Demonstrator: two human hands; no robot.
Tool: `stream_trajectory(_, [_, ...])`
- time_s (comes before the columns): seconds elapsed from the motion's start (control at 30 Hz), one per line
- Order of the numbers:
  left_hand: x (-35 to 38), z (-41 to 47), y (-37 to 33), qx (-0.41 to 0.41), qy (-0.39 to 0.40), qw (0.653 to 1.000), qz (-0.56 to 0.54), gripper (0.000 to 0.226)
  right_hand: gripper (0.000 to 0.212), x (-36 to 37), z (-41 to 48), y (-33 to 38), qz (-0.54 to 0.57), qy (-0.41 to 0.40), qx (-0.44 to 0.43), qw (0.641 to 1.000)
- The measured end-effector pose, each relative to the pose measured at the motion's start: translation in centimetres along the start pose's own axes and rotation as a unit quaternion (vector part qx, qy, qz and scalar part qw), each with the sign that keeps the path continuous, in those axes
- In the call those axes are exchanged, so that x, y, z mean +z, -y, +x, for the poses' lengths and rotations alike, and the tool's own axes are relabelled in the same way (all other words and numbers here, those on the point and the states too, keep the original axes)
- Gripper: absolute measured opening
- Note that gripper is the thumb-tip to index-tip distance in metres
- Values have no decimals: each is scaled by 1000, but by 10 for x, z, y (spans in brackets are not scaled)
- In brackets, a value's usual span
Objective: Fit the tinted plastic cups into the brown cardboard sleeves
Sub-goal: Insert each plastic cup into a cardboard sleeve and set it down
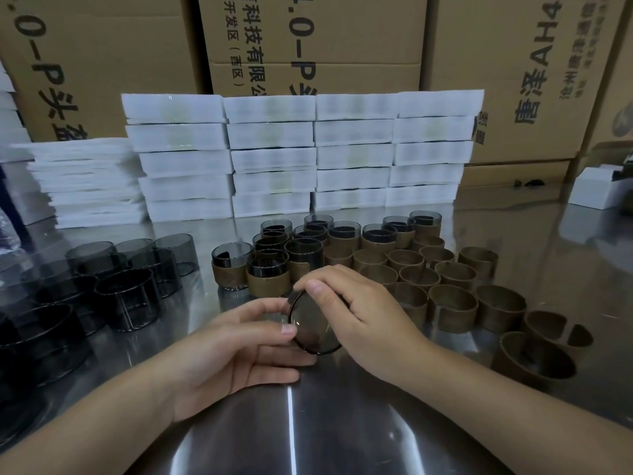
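The tinted cup sits between my two hands, just above the steel table, tipped on its side so one round end faces me. My left hand holds it from the near side, thumb and a fingertip pinching the rim to steady it. My right hand curls over the top and far side, thumb pressed on the upper rim. I judge this is how I turn and seat the cup. My right palm covers the far half, so I cannot tell whether a sleeve is already around it. The empty sleeves stand in rows just to the right of my right hand, an easy reach for that hand. The bare cups are grouped to the left of my left hand, so each hand draws from its own side. The finished cups, each with a brown band, stand just beyond my fingertips, out of the working space. Well beyond them rise stacks of white foam trays, and behind those, cardboard cartons.
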State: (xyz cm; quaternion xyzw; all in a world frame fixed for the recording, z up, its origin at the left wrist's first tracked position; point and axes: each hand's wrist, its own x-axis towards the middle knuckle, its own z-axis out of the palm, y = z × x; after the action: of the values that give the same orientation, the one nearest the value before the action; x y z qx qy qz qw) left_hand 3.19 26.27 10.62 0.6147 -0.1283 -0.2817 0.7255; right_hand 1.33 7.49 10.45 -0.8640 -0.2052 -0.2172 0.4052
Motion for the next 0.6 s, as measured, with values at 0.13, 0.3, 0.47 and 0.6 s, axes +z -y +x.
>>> stream_trajectory(0.13, [1, 0, 0, 4, -2, 1000, 2, 79, 26, 0, 0, -4, 4, -5, 9, 1000])
stream_trajectory(0.3, [-2, 2, 0, 5, -3, 1000, -14, 61, 19, 1, -1, -7, 28, -22, 22, 999])
stream_trajectory(0.47, [-4, 5, -2, -5, 16, 1000, -13, 52, 18, 3, 0, -8, 58, -26, 21, 998])
stream_trajectory(0.6, [-6, 6, -1, -3, 16, 1000, -24, 49, 26, 3, 1, -10, 102, -18, 25, 994])
